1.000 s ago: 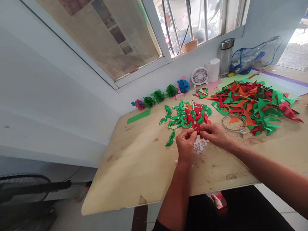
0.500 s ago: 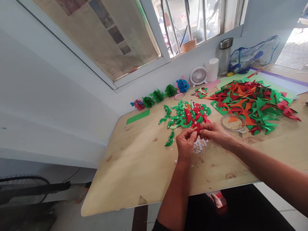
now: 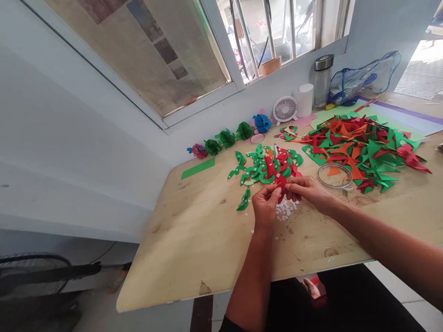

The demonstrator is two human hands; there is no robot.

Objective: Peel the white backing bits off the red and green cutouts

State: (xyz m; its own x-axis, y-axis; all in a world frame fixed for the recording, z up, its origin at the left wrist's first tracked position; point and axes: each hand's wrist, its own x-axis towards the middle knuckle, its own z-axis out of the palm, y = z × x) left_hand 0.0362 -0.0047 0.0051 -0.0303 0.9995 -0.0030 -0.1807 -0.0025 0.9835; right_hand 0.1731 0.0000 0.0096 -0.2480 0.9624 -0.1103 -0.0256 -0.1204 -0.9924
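Observation:
Between my two hands is a small red paper piece (image 3: 281,182), held just above the table. My left hand (image 3: 266,203) pinches its left side with thumb and fingers. From the right, the closed fingers of my right hand (image 3: 306,190) meet the same piece. Small white squares (image 3: 285,210) lie scattered under and in front of the fingers. Just beyond the hands sits a pile of green and red cut paper shapes (image 3: 265,168) dotted with white squares. One green leaf-like shape (image 3: 244,199) lies left of my left hand.
A large heap of red, green and orange scraps (image 3: 363,147) covers the right side, with a tape roll (image 3: 335,176) before it. Along the wall stand folded paper figures (image 3: 226,138), a small white fan (image 3: 285,109), a white cylinder (image 3: 304,100) and a glass bottle (image 3: 322,80).
The red piece has turned between my fingers and now hangs lower between the hands. Both hands have shifted very slightly left.

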